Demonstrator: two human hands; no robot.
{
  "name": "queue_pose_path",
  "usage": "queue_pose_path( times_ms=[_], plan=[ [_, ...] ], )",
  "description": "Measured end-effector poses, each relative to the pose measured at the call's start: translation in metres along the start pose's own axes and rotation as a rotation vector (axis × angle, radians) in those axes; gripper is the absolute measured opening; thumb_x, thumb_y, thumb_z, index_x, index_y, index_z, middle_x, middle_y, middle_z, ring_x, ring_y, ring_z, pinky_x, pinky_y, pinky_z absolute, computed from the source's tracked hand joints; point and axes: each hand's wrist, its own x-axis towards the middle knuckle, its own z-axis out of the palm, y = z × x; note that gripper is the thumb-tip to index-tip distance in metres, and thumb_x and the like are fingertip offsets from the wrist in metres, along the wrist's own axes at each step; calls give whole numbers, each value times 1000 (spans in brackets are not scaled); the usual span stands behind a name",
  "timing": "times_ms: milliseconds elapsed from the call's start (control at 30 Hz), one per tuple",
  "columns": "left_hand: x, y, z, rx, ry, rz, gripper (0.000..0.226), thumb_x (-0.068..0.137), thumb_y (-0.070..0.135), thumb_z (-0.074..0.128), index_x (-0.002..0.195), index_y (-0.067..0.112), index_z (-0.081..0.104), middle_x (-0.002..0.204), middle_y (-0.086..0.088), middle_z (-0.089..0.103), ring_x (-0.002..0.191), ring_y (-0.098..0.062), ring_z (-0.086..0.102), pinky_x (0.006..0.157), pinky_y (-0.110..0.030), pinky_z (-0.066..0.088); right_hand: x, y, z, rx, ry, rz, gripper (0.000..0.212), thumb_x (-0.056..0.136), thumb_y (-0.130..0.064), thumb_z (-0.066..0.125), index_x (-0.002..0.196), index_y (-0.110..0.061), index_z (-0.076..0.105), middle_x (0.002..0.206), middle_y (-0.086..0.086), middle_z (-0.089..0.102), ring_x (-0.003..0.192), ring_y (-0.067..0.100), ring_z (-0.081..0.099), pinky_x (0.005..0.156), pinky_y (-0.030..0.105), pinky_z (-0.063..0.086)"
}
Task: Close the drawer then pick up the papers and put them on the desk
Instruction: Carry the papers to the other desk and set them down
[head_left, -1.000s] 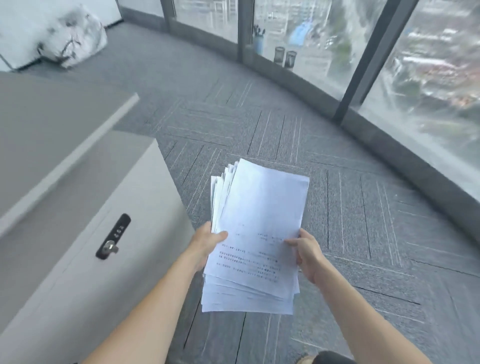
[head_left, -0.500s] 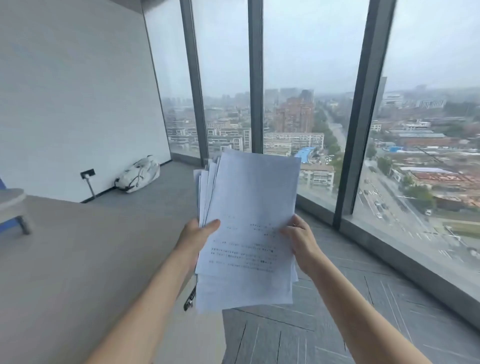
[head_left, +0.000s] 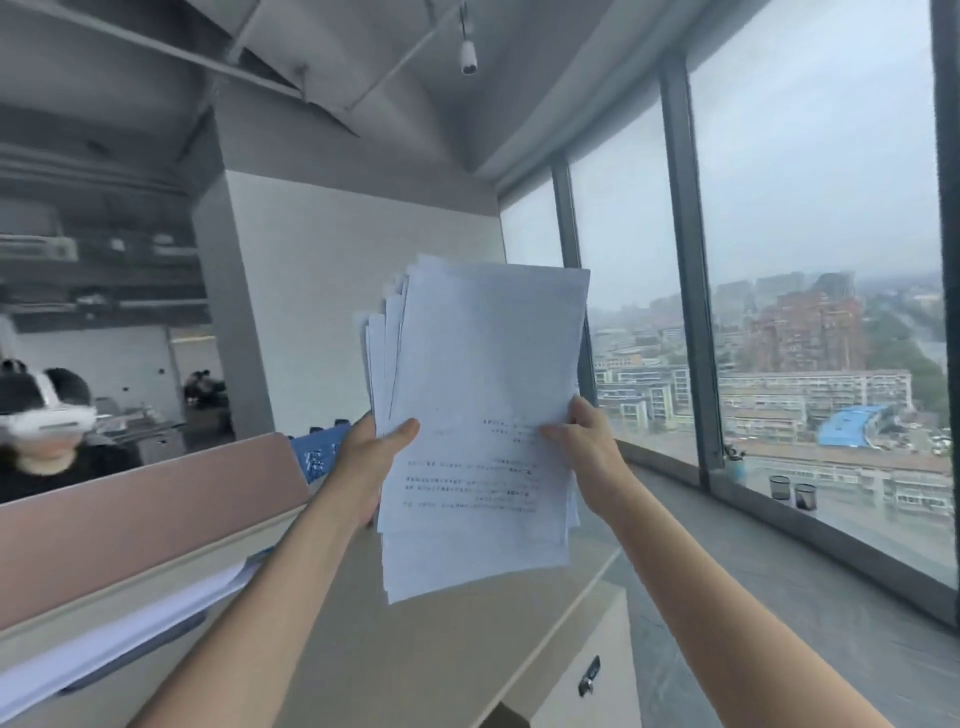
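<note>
A fanned stack of white printed papers (head_left: 478, 395) is held up in the air in front of me, above the beige desk (head_left: 441, 644). My left hand (head_left: 371, 457) grips the stack's left edge, thumb on the front sheet. My right hand (head_left: 584, 441) grips its right edge. Below the desk's right end stands the drawer cabinet (head_left: 587, 675) with a black lock on its front; its drawer looks shut.
A pink partition (head_left: 135, 514) runs along the desk's far side, with a person in a white headset (head_left: 41, 421) behind it. More white sheets (head_left: 119, 634) lie on the desk at left. Two dark cups (head_left: 792, 491) stand on the window sill at right.
My view has swung up and left from the floor to the desk and partition. Both hands keep their hold on the papers, which have risen above the desk.
</note>
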Motion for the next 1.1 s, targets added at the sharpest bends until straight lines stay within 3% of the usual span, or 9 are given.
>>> queue_pose_path(
  times_ms=[67,233,333,500,567,700,767,900,1100],
  plan=[
    [-5,16,-30,7,57,26,30,94,13,65,124,14,65,121,-10,72,109,-31,69,97,-53,52,5,-8,32,42,-58,-20,34,72,-3,51,102,-12,64,101,8,68,91,25,63,79,37,50],
    [-10,40,-99,58,222,87,28,93,16,66,121,15,67,116,-6,74,105,-29,71,95,-50,54,17,-13,107,88,-167,-66,41,81,5,46,111,-18,61,113,5,68,104,25,64,90,41,52],
    [-23,42,-145,65,321,119,28,93,12,65,121,12,66,114,-7,74,104,-29,71,95,-47,54,20,-3,162,114,-233,-71,29,89,-5,52,116,-15,57,119,8,66,109,25,65,93,44,53],
    [-63,32,-225,85,470,105,19,92,12,65,107,23,68,108,-2,76,103,-26,72,93,-45,55,4,30,263,143,-343,-24,26,88,-21,58,110,-7,54,100,3,62,94,23,62,85,41,52],
    [-79,23,-256,98,523,86,19,90,17,67,108,23,69,108,-1,77,101,-24,73,91,-44,56,-7,47,301,154,-398,29,24,86,-22,59,105,-8,52,93,-1,58,92,25,61,85,39,50],
    [-104,-5,-309,140,617,49,24,91,21,69,115,19,67,110,-2,76,99,-21,73,86,-40,58,-27,91,359,200,-519,114,24,93,-17,59,116,-17,55,112,-3,68,108,24,66,94,42,54],
    [-111,-24,-335,178,651,19,24,90,21,69,114,21,68,112,0,76,101,-20,73,91,-43,57,-33,115,380,200,-551,135,10,96,-14,57,105,-19,55,101,-4,66,101,22,65,88,37,54],
    [-113,-63,-375,231,716,-31,21,89,20,71,110,21,70,110,2,78,102,-19,74,95,-46,56,-36,163,414,226,-618,187,21,97,-10,57,113,-25,58,111,-4,72,99,14,71,81,31,56],
    [-111,-114,-401,253,789,-117,27,88,25,72,115,20,70,109,4,78,102,-18,74,93,-44,56,-36,219,437,185,-680,287,24,95,-16,59,119,-17,58,122,6,69,113,22,67,93,41,55]
  ],
)
